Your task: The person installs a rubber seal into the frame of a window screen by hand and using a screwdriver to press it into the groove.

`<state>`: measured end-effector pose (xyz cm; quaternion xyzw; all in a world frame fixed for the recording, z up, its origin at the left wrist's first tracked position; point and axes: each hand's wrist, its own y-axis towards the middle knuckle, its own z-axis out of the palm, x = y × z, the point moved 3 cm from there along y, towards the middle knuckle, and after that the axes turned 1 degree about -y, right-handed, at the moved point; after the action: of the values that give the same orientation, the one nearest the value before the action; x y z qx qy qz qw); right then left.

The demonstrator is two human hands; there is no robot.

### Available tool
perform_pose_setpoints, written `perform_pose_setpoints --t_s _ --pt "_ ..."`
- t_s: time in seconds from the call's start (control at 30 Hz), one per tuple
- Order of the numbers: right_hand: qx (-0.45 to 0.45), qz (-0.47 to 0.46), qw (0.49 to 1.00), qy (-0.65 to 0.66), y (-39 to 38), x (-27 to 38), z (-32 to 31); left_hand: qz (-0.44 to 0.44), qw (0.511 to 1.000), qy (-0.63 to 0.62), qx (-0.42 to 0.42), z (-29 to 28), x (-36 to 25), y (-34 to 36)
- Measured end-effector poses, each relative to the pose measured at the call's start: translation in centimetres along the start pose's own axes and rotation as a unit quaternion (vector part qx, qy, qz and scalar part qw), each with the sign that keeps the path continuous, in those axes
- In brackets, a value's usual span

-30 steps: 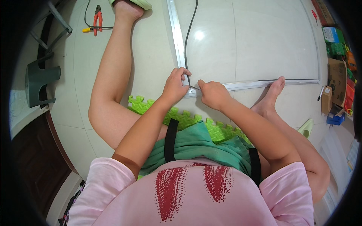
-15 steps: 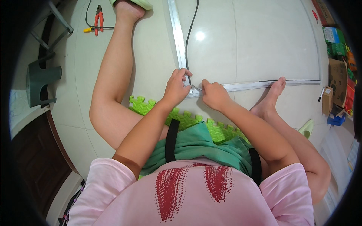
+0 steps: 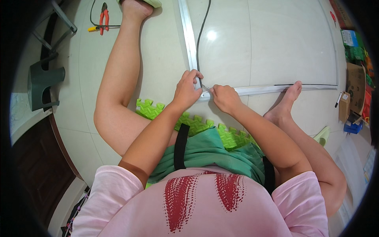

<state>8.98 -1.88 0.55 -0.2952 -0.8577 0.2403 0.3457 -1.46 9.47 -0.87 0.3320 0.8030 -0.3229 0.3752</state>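
Note:
A silvery metal frame (image 3: pixel 189 35) lies on the floor, two of its bars meeting at a corner in front of me. My left hand (image 3: pixel 187 87) is closed round the upright bar just above that corner, its fingertips over the inner edge. Along this inner edge runs a black rubber strip (image 3: pixel 200 37), loose farther up. My right hand (image 3: pixel 226 98) is closed, pinching a thin metal tool (image 3: pixel 207 87) whose tip reaches the strip beside my left fingertips. The tool's handle is hidden in my fist, so its kind cannot be told.
Red-handled pliers (image 3: pixel 104 19) and a yellow-ended tool (image 3: pixel 93 29) lie at the far left. A dark green stool (image 3: pixel 41 85) lies at the left. Green foam mat (image 3: pixel 233 138) is beneath me. Cardboard boxes (image 3: pixel 355 87) line the right. My bare foot (image 3: pixel 290 94) rests by the lower bar.
My right hand has turned slightly, and the thin tool's tip now sits a little higher against the strip. My left hand keeps its hold on the frame. The whole view has shifted slightly.

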Motion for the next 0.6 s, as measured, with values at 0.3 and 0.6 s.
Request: perform_pose_setpoints --t_s 0.3,0.6 --pt "0.008 0.004 1.000 -0.010 0.4 0.5 -0.5 -0.013 1.000 -0.011 0.006 0.0 -0.1 0.1" --pt "0.020 0.006 0.991 -0.133 0.6 3.5 -1.6 -0.024 0.999 0.015 0.023 -0.5 -0.7 0.5"
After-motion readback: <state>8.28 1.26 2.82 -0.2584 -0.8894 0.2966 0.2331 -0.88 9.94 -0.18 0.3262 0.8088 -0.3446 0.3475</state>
